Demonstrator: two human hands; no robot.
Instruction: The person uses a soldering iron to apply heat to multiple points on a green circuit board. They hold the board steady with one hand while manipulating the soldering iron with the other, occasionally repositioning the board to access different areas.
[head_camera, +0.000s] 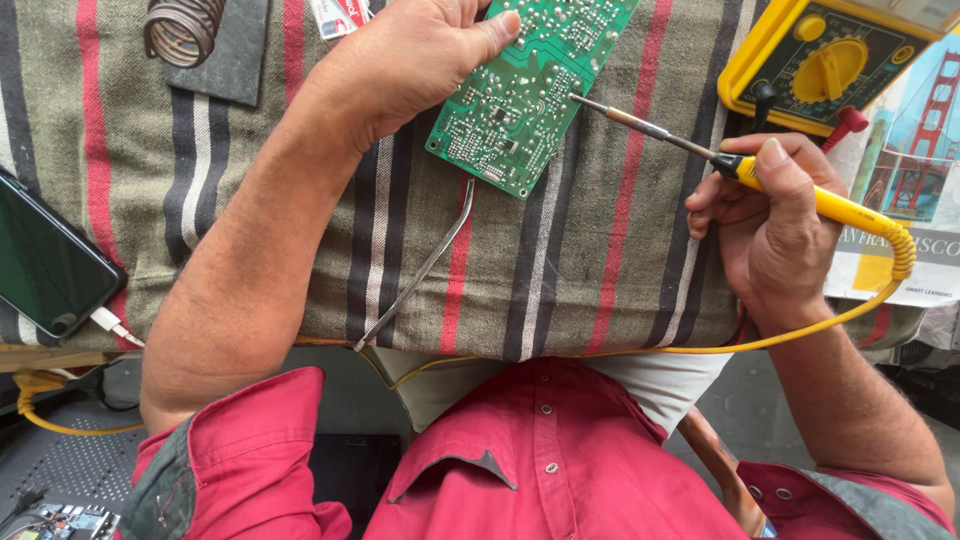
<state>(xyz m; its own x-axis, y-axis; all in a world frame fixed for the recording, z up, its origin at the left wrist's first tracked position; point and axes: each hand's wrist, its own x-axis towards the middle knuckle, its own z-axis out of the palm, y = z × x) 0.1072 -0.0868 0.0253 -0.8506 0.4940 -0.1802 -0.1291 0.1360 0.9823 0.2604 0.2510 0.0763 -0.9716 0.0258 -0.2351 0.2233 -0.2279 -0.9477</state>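
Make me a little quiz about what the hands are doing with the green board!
1. True or false: the right hand holds a yellow soldering iron.
2. Which hand grips the board? A) left B) right C) neither
3. Fill in: the iron's tip touches the ____.

Key:
1. True.
2. A, the left hand pins its edge on the striped cloth.
3. Board. The yellow meter sits apart, behind the right hand.

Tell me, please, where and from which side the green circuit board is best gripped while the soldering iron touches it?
Probably the bare long edge of the circuit board, from the left, as the left hand does; the soldering iron in the right hand comes in from the right.
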